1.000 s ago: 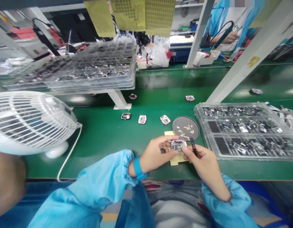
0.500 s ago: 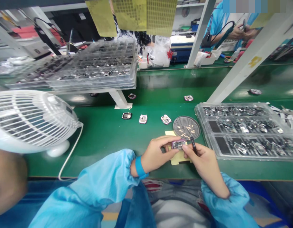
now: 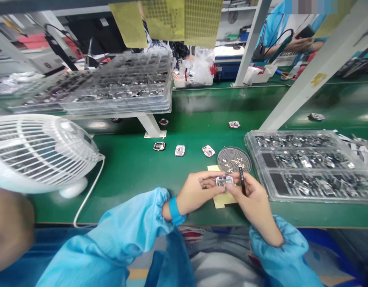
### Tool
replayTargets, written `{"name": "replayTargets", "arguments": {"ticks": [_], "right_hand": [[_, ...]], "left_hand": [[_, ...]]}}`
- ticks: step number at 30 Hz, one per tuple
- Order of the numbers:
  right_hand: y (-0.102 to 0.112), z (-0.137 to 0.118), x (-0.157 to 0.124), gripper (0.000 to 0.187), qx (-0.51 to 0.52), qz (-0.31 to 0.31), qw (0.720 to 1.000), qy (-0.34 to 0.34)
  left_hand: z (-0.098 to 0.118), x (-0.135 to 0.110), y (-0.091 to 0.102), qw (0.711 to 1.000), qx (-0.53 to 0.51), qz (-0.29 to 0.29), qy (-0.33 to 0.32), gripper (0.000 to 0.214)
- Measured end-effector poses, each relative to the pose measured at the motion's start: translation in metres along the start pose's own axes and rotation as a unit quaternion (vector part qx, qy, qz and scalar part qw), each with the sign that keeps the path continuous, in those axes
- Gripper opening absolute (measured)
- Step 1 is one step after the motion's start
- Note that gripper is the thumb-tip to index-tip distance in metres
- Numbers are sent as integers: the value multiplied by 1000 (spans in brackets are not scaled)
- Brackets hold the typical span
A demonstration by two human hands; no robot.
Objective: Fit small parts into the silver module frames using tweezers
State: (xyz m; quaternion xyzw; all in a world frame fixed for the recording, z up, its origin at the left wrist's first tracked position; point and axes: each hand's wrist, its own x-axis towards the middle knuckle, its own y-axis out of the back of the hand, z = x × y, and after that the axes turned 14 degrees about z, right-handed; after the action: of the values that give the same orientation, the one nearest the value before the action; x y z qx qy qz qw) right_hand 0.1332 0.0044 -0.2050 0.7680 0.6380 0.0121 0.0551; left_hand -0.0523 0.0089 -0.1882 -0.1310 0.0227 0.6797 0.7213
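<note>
My left hand (image 3: pixel 197 190) pinches a small rounded-square smartwatch case (image 3: pixel 220 181) by its left side, with its open inside facing up. My right hand (image 3: pixel 252 199) touches the case's near right edge with thumb and fingertip. Black tweezers (image 3: pixel 242 181) with white lettering are held in the same right hand, pointing up and away from the case; their tips are hidden. Under the hands lies a yellow paper (image 3: pixel 219 201). Just beyond them, a round grey perforated dish (image 3: pixel 228 153) carries several small tan pieces.
Several similar cases lie on the green bench, among them one case (image 3: pixel 180 150) and another (image 3: pixel 208 150). To the right sits a clear parts tray (image 3: pixel 263 191). A white fan (image 3: pixel 43 151) stands left; stacked trays (image 3: pixel 121 105) rest on a raised shelf. Across the bench is a co-worker (image 3: pixel 303 44).
My right hand has moved slightly left and closer onto the case, and the tweezers stand more upright. The case is tilted differently. Cases along the back strip have shifted slightly left.
</note>
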Motion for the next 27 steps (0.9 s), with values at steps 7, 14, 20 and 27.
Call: {"name": "replayTargets", "arguments": {"ticks": [7, 14, 20, 27], "right_hand": [[0, 0, -1, 39, -9, 6, 1000, -5], [1, -1, -2, 39, -11, -2, 1000, -5], [3, 0, -3, 35, -53, -8, 999, 1], [3, -1, -3, 35, -41, 6, 999, -1]], "left_hand": [[2, 0, -2, 999, 28, 2, -33, 47], [4, 0, -3, 992, 59, 5, -115, 34], [1, -1, -3, 986, 83, 2, -145, 32], [7, 1, -3, 998, -41, -43, -23, 34]]}}
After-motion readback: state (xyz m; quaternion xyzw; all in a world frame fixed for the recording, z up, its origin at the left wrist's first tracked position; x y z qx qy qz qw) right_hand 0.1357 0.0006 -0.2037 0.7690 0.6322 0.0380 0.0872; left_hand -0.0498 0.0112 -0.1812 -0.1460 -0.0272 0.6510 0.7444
